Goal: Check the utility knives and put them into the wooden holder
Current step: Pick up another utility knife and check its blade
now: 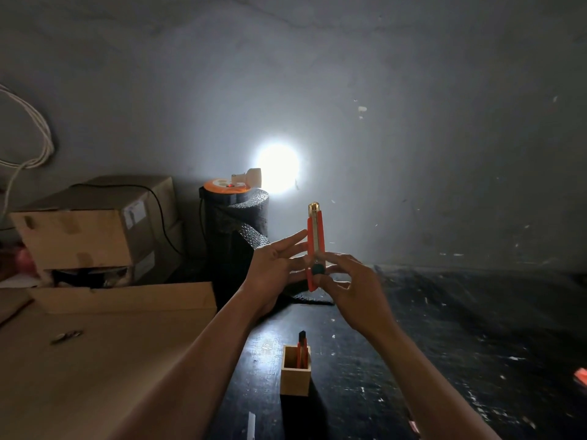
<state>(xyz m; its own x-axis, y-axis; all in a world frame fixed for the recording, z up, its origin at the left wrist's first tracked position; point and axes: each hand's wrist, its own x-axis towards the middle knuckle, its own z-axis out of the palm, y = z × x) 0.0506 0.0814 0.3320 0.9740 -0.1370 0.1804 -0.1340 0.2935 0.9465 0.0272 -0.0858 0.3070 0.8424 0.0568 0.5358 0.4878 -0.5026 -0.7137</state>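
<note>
Both hands are raised above the dark table [444, 328], holding one orange utility knife [315, 246] upright between them. The left hand [273, 271] is behind the knife with its fingers [293, 239] stretched out and spread, touching the knife's left edge and back. The right hand [352, 287] has its fingers [336, 258] closed on the lower part of the knife, next to the dark round slider knob; the metal tip at the top catches the light, and I cannot tell whether any blade sticks out.

Below the hands, toward the near edge of the table, stands a small square wooden holder [295, 376]. A second orange knife [302, 349] stands inside it, its dark end poking above the rim. At the right edge of the table, another orange object [582, 375] is cut off by the frame.

A roll of dark bubble wrap [236, 223] stands at the far edge of the table, with a bright lamp [278, 169] shining behind it against the wall. Cardboard boxes [89, 227] are stacked to the left, with flat cardboard sheets [95, 360] lying in front of them.
</note>
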